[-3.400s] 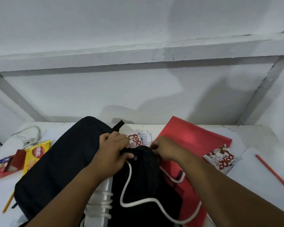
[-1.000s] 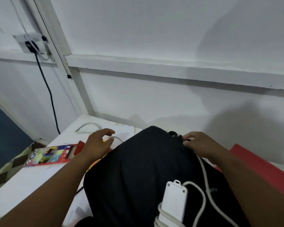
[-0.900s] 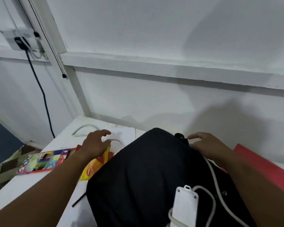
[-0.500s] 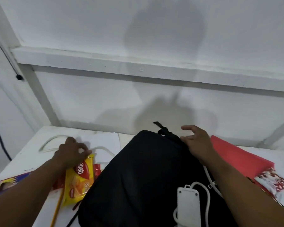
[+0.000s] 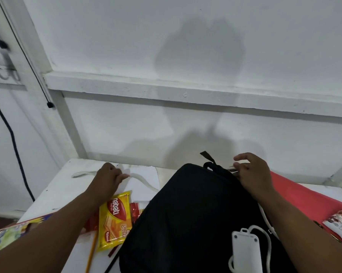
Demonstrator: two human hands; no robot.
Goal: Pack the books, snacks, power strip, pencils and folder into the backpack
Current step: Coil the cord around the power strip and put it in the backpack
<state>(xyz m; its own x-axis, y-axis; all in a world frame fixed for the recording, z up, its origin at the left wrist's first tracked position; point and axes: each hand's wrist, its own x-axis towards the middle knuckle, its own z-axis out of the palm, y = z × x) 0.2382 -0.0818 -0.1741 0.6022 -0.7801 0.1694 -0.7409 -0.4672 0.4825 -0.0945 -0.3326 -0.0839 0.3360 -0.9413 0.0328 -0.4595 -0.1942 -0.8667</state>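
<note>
A black backpack [image 5: 188, 219] lies on a white table [image 5: 61, 192], its top end pointing toward the wall. A white power strip [image 5: 246, 253] rests on the backpack near the bottom edge of the view, its white cord [image 5: 265, 236] looping beside it. The right hand [image 5: 252, 174] sits at the backpack's top by a small strap, fingers spread and loosely bent, gripping nothing visible. The left hand [image 5: 108, 179] rests on the table to the left, its fingers curled around a white cable [image 5: 144, 181]. Just beside the backpack lie a yellow wafer pack [image 5: 115, 217], a pencil [image 5: 91, 253] and a coloured pencil box [image 5: 6, 235]. A red folder [image 5: 304, 198] lies under the right side, with a snack bag [image 5: 341, 225] on it.
</note>
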